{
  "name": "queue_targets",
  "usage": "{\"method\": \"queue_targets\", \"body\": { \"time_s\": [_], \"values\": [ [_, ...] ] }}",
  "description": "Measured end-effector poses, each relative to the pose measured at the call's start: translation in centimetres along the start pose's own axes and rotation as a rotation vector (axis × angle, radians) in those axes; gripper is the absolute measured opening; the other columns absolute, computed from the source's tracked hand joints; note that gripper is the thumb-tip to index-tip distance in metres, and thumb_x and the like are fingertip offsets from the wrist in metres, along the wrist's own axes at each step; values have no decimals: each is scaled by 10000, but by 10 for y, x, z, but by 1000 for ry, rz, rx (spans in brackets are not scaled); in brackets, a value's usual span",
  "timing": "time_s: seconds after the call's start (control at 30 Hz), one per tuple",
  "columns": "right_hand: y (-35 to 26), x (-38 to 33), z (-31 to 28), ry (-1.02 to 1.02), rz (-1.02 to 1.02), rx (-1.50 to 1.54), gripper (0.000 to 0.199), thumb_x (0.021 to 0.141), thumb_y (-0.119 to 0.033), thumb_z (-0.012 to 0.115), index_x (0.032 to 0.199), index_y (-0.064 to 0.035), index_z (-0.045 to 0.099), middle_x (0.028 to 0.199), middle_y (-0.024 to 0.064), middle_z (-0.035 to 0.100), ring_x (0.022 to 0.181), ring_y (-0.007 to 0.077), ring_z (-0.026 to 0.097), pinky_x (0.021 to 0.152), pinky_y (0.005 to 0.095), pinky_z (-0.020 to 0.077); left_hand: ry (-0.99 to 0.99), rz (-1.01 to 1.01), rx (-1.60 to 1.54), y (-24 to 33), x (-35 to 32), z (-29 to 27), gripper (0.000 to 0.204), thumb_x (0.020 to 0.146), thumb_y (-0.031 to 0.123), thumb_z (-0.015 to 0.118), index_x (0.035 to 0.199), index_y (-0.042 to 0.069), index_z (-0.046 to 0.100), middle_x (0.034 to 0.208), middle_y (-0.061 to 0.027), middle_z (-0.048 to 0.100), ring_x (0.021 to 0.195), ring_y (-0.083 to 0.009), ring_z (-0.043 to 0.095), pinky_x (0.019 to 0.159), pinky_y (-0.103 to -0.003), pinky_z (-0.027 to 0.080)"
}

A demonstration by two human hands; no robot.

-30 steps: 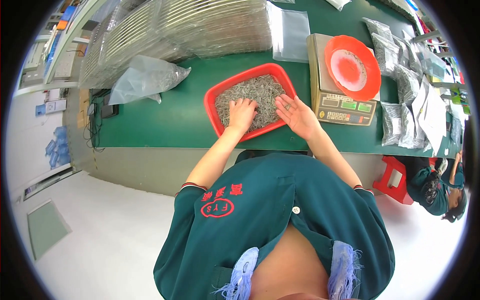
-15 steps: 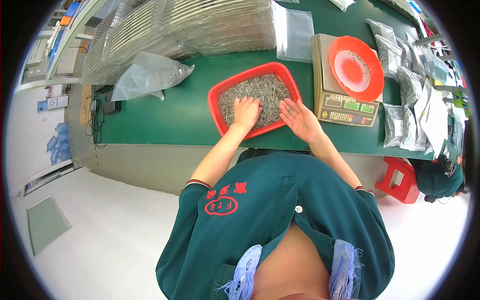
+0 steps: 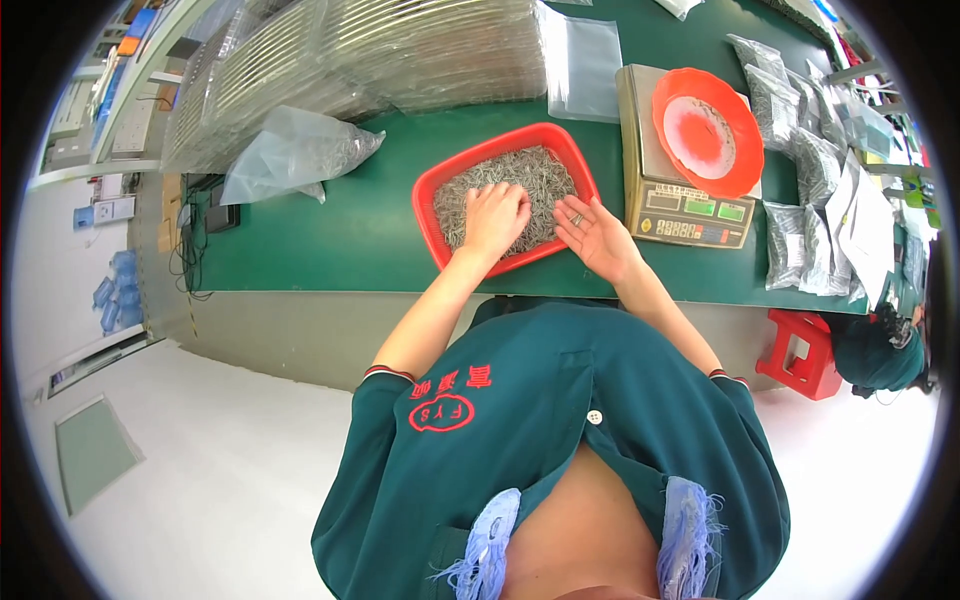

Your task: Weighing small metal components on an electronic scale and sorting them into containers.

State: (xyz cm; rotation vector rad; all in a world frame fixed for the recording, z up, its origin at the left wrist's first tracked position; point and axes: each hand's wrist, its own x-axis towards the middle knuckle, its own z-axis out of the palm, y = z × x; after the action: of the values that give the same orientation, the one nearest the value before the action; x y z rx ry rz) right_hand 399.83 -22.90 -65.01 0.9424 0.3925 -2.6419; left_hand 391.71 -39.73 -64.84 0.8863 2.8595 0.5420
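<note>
Metal pin-like pieces (image 3: 548,168) fill the red plastic basket (image 3: 426,215) near the worktop (image 3: 340,240) edge, apparently for easy reach. The left hand (image 3: 493,215) curls its grip over them, its hold impossible to tell; the right hand (image 3: 597,238) is open, palm up, seemingly cradling a few.

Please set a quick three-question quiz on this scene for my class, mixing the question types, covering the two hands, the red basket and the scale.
1. True or false: the left hand is over the thin gray pieces in the red basket.

2. Multiple choice: seen in the picture, where does the scale bearing a red dish stand?
A) left of the basket
B) right of the basket
C) between the basket and the person

3. Fill in the gap: the right hand, by the basket's right side, has its palm facing ____.

Key: 1. True. 2. B. 3. Up.
</note>
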Motion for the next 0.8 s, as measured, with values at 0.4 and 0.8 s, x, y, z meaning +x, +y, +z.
{"method": "queue_targets", "body": {
  "time_s": [0.4, 0.8],
  "values": [
    [-36, -18, 19, -107, -50, 73, 415, 917, -305, 342, 1158, 27, 405, 1145, 147, 484, 1086, 245, 464, 931, 362, 383, -174, -93, 227, -33, -13, 0, 144, 732, 275, 596, 801, 157, 642, 778, -26, 600, 828, -208, 536, 715, -389, 345],
    [-154, -31, 15, 450, -903, -835, 481, 893, -337, 425, 1183, 47, 431, 1214, 121, 457, 1153, 183, 402, 978, 296, 283, -241, -42, 155, -24, -17, 15, 95, 722, 222, 601, 778, 152, 634, 777, -11, 599, 836, -198, 525, 718, -380, 346]
  ]
}}
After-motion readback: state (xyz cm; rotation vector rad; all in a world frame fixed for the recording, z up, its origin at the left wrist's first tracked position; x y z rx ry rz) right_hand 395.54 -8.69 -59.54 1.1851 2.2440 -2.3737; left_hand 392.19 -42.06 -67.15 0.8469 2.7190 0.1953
